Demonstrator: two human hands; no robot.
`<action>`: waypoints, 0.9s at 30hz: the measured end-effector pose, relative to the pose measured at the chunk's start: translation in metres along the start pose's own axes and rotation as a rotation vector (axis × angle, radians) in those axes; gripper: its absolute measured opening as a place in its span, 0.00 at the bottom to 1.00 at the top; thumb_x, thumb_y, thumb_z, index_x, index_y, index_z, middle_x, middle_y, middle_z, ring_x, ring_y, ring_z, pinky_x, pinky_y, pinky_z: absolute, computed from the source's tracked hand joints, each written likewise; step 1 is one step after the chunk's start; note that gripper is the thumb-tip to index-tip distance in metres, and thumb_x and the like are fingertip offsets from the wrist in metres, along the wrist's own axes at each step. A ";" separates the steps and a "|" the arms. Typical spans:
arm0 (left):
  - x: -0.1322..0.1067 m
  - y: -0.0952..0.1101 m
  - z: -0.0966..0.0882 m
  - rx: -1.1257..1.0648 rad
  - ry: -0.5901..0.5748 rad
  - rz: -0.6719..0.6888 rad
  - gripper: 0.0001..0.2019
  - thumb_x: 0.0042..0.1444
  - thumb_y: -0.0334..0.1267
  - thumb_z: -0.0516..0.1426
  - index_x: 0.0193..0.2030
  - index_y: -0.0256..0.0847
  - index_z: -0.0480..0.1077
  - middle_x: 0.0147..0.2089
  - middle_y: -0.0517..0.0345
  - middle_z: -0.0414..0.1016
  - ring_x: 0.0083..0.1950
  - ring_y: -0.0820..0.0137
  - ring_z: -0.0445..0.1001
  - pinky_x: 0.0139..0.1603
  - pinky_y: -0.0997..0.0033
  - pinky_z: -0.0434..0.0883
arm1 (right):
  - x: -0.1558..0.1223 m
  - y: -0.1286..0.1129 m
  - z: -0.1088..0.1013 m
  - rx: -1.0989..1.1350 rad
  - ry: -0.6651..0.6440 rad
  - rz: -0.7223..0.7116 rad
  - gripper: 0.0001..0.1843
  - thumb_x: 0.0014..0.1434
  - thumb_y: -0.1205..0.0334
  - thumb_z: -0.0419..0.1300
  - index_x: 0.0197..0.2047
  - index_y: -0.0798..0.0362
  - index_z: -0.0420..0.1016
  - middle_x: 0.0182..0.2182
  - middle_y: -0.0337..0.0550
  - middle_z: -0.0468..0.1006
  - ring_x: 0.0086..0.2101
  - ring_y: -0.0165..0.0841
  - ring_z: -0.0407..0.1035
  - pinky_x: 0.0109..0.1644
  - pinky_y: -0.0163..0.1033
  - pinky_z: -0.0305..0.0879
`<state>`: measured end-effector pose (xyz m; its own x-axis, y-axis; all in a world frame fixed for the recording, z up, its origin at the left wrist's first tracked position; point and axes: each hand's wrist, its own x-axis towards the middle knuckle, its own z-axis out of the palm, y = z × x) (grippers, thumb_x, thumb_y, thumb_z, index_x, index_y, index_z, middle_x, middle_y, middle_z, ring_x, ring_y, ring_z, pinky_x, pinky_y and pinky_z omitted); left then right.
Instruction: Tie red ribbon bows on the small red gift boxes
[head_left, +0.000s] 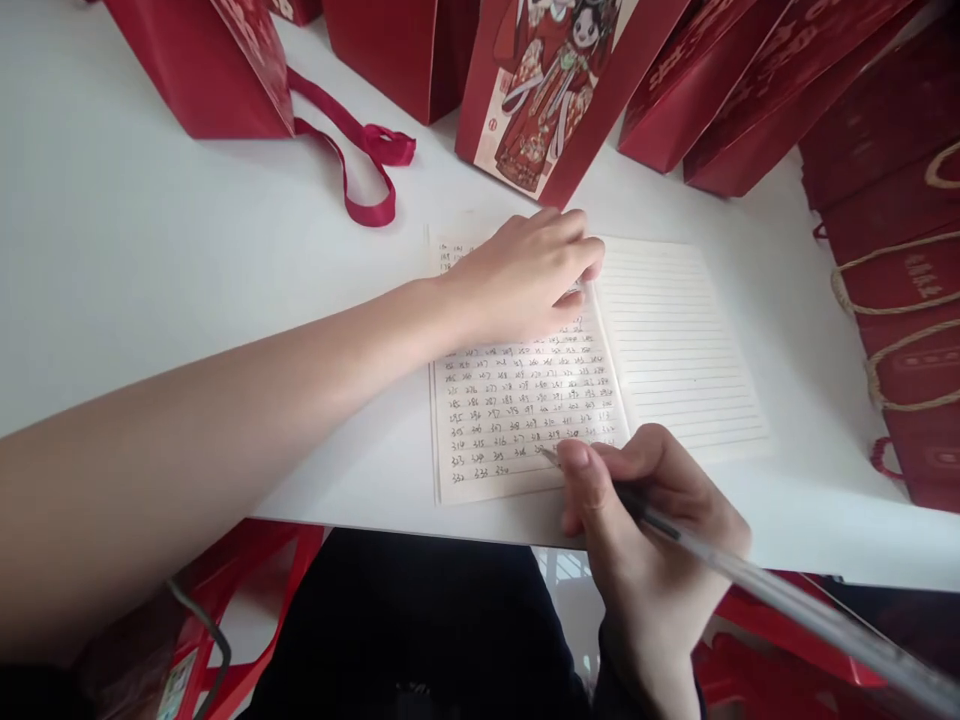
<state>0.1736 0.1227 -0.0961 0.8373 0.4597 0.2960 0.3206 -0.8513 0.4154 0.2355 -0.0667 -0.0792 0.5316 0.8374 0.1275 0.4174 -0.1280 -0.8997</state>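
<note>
An open notebook lies on the white table, its left page covered in rows of handwritten numbers. The lined right page bears no visible writing. Across the upper part of the written page rests my left hand, fingers curled in near the centre fold; whatever is under them is hidden. My right hand grips a clear-barrelled pen between thumb and fingers. The pen's tip is at the lower rows of numbers, close to or touching the paper; I cannot tell which.
Behind the notebook stand red gift boxes, one with a printed figure. A red ribbon trails from the box at left. Red bags with rope handles line the right. The table's front edge runs just below the notebook.
</note>
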 end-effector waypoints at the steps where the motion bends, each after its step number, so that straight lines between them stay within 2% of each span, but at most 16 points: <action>1: 0.000 0.000 0.000 0.000 0.000 0.001 0.10 0.56 0.34 0.49 0.43 0.39 0.68 0.45 0.51 0.68 0.49 0.62 0.66 0.49 0.60 0.64 | 0.001 0.000 -0.001 -0.028 -0.008 -0.011 0.20 0.53 0.56 0.66 0.20 0.51 0.61 0.11 0.29 0.64 0.11 0.24 0.57 0.13 0.30 0.54; 4: 0.001 0.000 0.000 -0.001 -0.002 0.003 0.10 0.56 0.34 0.50 0.42 0.40 0.68 0.44 0.52 0.68 0.49 0.63 0.66 0.48 0.61 0.63 | 0.004 -0.004 -0.001 -0.076 -0.053 -0.054 0.20 0.57 0.59 0.63 0.18 0.52 0.61 0.10 0.30 0.63 0.10 0.23 0.57 0.12 0.28 0.53; 7: 0.002 0.000 0.000 -0.001 0.000 -0.001 0.09 0.55 0.34 0.50 0.42 0.41 0.68 0.44 0.52 0.68 0.49 0.62 0.66 0.48 0.61 0.63 | 0.006 -0.006 0.000 -0.069 -0.067 -0.077 0.11 0.59 0.62 0.62 0.25 0.53 0.69 0.15 0.31 0.71 0.14 0.24 0.64 0.16 0.27 0.60; 9: 0.002 0.000 0.000 -0.007 0.005 -0.003 0.09 0.55 0.34 0.50 0.41 0.41 0.68 0.44 0.52 0.68 0.49 0.62 0.66 0.47 0.61 0.63 | 0.005 -0.005 0.001 -0.097 -0.021 -0.070 0.06 0.55 0.61 0.65 0.30 0.52 0.72 0.20 0.33 0.75 0.18 0.26 0.69 0.19 0.27 0.65; 12: 0.002 0.000 0.000 -0.010 0.006 -0.005 0.09 0.56 0.35 0.50 0.41 0.41 0.68 0.43 0.52 0.68 0.49 0.62 0.66 0.47 0.61 0.63 | 0.001 -0.001 0.002 -0.131 0.053 -0.044 0.10 0.51 0.59 0.68 0.31 0.52 0.71 0.23 0.35 0.77 0.21 0.29 0.72 0.20 0.30 0.67; 18: 0.002 0.002 -0.003 0.034 -0.022 -0.010 0.11 0.58 0.33 0.50 0.44 0.36 0.69 0.47 0.49 0.68 0.49 0.64 0.65 0.48 0.64 0.64 | 0.001 -0.001 0.001 -0.164 0.062 -0.110 0.16 0.55 0.59 0.65 0.21 0.51 0.64 0.17 0.33 0.70 0.18 0.26 0.65 0.18 0.30 0.59; 22: 0.002 0.003 -0.004 0.027 -0.029 0.000 0.11 0.59 0.33 0.51 0.46 0.33 0.70 0.48 0.48 0.68 0.50 0.63 0.66 0.50 0.64 0.64 | 0.005 -0.002 0.000 -0.279 0.009 -0.214 0.16 0.57 0.65 0.62 0.19 0.52 0.65 0.13 0.30 0.65 0.14 0.23 0.58 0.15 0.29 0.53; 27: 0.003 0.003 -0.003 0.031 -0.046 -0.022 0.11 0.59 0.33 0.52 0.46 0.33 0.69 0.49 0.49 0.67 0.52 0.63 0.65 0.51 0.63 0.64 | 0.007 -0.002 0.002 -0.315 0.000 -0.243 0.18 0.56 0.66 0.61 0.17 0.53 0.62 0.13 0.30 0.63 0.14 0.21 0.55 0.15 0.28 0.51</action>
<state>0.1757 0.1218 -0.0917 0.8491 0.4667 0.2475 0.3519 -0.8492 0.3938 0.2366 -0.0599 -0.0770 0.3891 0.8635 0.3209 0.7368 -0.0826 -0.6711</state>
